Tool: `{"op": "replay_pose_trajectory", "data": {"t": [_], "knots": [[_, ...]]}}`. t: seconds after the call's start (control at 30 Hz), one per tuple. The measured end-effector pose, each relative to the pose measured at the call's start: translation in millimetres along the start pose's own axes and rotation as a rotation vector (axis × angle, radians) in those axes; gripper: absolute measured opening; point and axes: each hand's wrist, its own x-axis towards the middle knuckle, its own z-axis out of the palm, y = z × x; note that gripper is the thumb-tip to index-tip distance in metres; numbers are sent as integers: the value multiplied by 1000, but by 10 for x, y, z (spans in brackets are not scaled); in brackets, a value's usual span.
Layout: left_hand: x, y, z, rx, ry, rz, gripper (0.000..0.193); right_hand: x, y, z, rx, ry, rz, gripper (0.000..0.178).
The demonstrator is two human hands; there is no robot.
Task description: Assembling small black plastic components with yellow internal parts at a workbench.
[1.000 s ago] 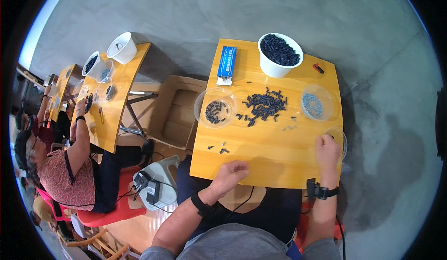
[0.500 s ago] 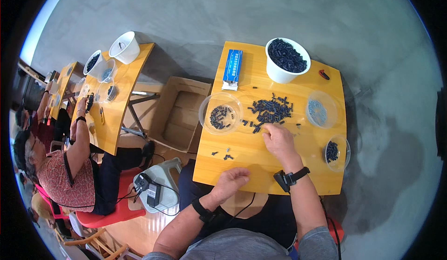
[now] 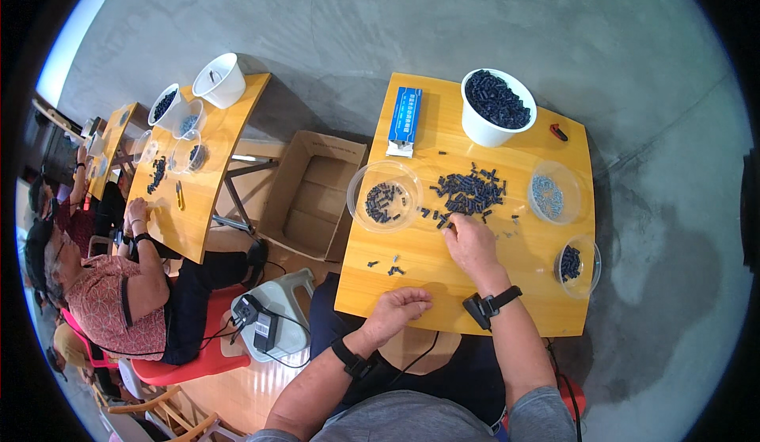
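Right hand (image 3: 475, 249), fingertips at the near edge of the piled black pieces (image 3: 471, 192), cannot tell if pinching 1, left hand (image 3: 397, 314) lower left, fingers curled, hold unclear, clear bowl (image 3: 408, 185) left of right hand, white bucket (image 3: 480, 131) beyond.

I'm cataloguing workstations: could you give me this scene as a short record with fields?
left hand: by the table's near edge, fingers curled, contents unclear
right hand: at the black pile's near edge
far side: blue box, white bucket of black pieces, red-and-black tool
left tub: dark pieces
upper right tub: small grey parts
lower right tub: black pieces
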Motion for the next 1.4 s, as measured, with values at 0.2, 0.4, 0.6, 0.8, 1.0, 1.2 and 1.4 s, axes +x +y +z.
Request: {"op": "replay_pose_trajectory", "data": {"t": [0.2, 0.4, 0.6, 0.8, 1.0, 1.2, 1.4], "knots": [[-47, 7, 60, -14, 19, 18, 23, -241, 0, -37, 402, 48, 97, 15], [-169, 207, 240, 9, 129, 147, 24, -551, -207, -262, 1227, -23, 331, 14], [-271, 529, 454, -66, 225, 273, 25, -854, -365, -355, 1235, 12, 229, 19], [-325, 528, 568, 3, 171, 414, 24, -1026, -536, -423, 957, 74, 98, 26], [-348, 436, 548, -81, 173, 489, 17, -1118, -657, -417, 769, 114, 25, 29], [-328, 349, 486, -129, 212, 429, 12, -1109, -471, -438, 780, -39, 167, 23], [-352, 293, 322, -82, 248, 230, 9, -832, 406, -420, 222, 123, 197, 8]]}}
